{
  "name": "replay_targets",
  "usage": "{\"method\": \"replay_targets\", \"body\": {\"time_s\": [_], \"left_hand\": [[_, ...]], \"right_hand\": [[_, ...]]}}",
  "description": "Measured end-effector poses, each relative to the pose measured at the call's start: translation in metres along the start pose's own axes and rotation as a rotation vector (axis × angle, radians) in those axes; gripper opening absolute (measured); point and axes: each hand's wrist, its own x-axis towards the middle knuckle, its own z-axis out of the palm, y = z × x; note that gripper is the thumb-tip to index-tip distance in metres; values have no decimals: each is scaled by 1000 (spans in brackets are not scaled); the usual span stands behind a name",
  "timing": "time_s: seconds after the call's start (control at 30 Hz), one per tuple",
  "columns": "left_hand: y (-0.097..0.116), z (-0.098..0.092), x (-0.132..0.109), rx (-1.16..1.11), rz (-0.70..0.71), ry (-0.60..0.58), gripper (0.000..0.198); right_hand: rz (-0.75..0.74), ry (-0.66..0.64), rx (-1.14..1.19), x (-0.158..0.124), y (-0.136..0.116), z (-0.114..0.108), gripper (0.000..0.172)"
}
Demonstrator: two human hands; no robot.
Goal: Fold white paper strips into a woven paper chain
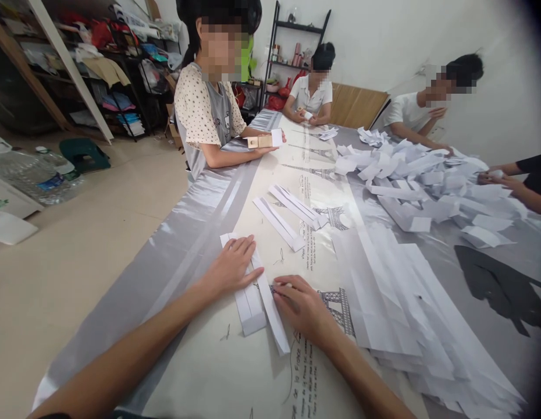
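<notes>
Grip: left hand [233, 265] open and flat, palm down, fingers spread, pressing on a paper strip [253, 311]; right hand [303, 308] half curled, fingertips on the same strip's right edge, pinch or plain press impossible to tell.
Paper strip: long, white, folded lengthwise into narrow layers, lying slantwise on the table's near end, between and under both hands.
Table: long, covered by a glossy tablecloth [200, 203], grey satin at the sides, a pale middle band printed with Eiffel towers and small script.
Folded strips [292, 209]: a few more white ones, flat, just beyond the hands.
Sheets [397, 291]: flat white lengths fanned in an overlapping stack to the right of the hands.
Heap [427, 174]: loose, crumpled-looking white paper pieces piled further up on the right.
Co-workers: person in a dotted top [200, 110] seated at the left edge, holding a small tan block [262, 141] with white paper; two more at the far end; another pair of hands [506, 180] at the right edge.
Room: beige floor [100, 244], white wall [384, 41].
Containers: shelves [122, 75] on the left crammed with cloth and boxes; black rack [296, 35] with small items at the back; large clear bottles [39, 174] on the floor, contents unclear, beside a green stool [84, 154].
</notes>
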Motion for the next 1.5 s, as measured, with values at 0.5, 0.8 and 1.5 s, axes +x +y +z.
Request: {"method": "replay_targets", "body": {"time_s": [0.5,0.8,1.5], "left_hand": [[4,5,-5,72,-169,41,59],[4,8,-5,53,-176,36,60],[11,1,-6,45,-229,-61,108]], "right_hand": [[495,-79,84,-9,-23,2,19],[555,-136,271,-5,-17,-4,27],[515,-242,263,3,-19,-12,23]]}}
